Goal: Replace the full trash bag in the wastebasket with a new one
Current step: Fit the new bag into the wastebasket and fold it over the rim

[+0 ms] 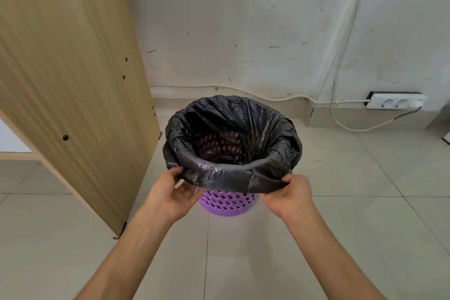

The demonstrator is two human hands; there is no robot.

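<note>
Head view: the black trash bag (231,173) sits inside the purple perforated wastebasket (226,204), its mouth turned out and folded down over the rim all the way round. The basket's hole pattern shows faintly through the plastic deep inside. No heap of rubbish is visible, only a small dark knot or clump at the bottom. The wastebasket stands on the tiled floor (341,214), near the floor's far edge where it meets the wall (243,19).

The left hand (170,197) pinches the near-left hem of the fold between thumb and curled fingers (177,171). The right hand (287,198) grips the near-right hem, its fingers (288,178) bunched round a tuck of plastic. Both hands hold the hem low, just under the rim.

Since the bag looks nearly empty, this is probably the fresh liner being seated rather than the full one coming out, though the view alone cannot settle it. If so, the next move calls for drawing the hem evenly down the outside wall, snug but not stretched, as thin film tears easily.

A tall wooden panel (73,80) leans up on the left. A white power strip (397,101) and its cable (345,127) lie by the floor's far right edge.
</note>
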